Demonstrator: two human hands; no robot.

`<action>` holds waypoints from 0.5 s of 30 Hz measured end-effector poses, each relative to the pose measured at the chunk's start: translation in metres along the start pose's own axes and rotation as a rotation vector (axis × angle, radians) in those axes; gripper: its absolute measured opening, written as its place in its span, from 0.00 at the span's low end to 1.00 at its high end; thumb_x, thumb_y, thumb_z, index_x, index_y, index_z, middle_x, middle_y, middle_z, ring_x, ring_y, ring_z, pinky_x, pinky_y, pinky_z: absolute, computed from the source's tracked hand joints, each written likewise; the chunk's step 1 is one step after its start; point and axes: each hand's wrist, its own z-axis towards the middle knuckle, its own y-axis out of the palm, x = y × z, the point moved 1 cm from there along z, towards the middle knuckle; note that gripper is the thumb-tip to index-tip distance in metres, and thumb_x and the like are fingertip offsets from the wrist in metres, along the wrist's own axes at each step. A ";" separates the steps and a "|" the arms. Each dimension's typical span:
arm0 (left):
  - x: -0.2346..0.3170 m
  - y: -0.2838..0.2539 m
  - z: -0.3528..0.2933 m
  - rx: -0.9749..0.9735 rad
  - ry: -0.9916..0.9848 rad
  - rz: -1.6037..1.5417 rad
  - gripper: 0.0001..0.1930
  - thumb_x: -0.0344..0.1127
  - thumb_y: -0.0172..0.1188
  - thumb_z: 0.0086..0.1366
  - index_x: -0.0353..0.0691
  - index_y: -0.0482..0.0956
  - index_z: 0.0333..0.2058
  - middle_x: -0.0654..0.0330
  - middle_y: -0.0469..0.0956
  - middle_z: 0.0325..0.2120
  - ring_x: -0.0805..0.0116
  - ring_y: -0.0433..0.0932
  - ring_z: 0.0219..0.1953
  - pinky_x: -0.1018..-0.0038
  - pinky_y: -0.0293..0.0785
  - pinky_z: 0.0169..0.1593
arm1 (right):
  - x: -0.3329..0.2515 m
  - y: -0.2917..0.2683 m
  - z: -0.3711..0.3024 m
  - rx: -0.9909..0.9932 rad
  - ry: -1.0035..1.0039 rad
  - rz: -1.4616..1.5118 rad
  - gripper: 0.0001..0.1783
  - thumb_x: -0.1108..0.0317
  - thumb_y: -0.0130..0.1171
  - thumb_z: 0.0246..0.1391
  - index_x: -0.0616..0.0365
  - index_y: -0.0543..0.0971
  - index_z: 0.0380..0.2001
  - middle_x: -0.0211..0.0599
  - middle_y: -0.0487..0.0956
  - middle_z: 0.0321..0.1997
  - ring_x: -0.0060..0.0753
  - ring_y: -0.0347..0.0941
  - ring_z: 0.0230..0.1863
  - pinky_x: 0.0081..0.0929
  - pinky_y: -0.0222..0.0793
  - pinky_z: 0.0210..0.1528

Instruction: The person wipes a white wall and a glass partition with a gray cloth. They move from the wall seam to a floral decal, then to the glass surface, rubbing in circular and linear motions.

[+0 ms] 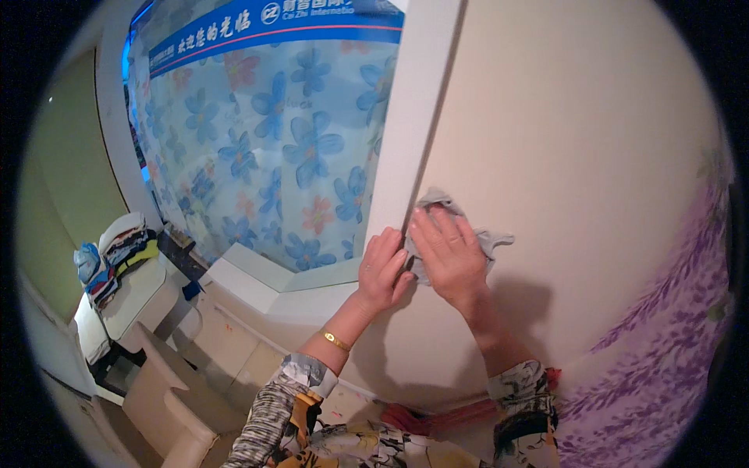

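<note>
A crumpled grey cloth (pixel 497 240) lies against the beige wall (pixel 577 132), close beside the white window frame (pixel 412 117). My right hand (pixel 451 253) holds it there, palm down over it with the fingers stretched upward. Parts of the cloth stick out above the fingertips and to the right; the rest is hidden under the palm. Just to the left, my left hand (pixel 382 273) rests on the frame's edge with its fingers extended and thumb apart, holding nothing. A gold bracelet (pixel 336 341) circles my left wrist.
Left of the frame hangs a blue floral curtain (pixel 312 148) under a blue banner (pixel 265 27), above a white sill (pixel 312 300). Folded clothes (pixel 117 257) are piled on a white table (pixel 136 300) near a beige chair (pixel 168 398). Purple floral fabric (pixel 655 351) covers the right side.
</note>
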 end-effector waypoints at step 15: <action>0.042 -0.043 -0.040 0.031 -0.312 0.089 0.21 0.24 0.58 0.59 0.36 0.71 0.53 0.36 0.62 0.62 0.40 0.69 0.60 0.55 0.71 0.57 | -0.007 0.013 0.080 0.150 0.081 0.023 0.34 0.59 0.64 0.45 0.50 0.75 0.59 0.30 0.66 0.70 0.37 0.58 0.71 0.47 0.52 0.70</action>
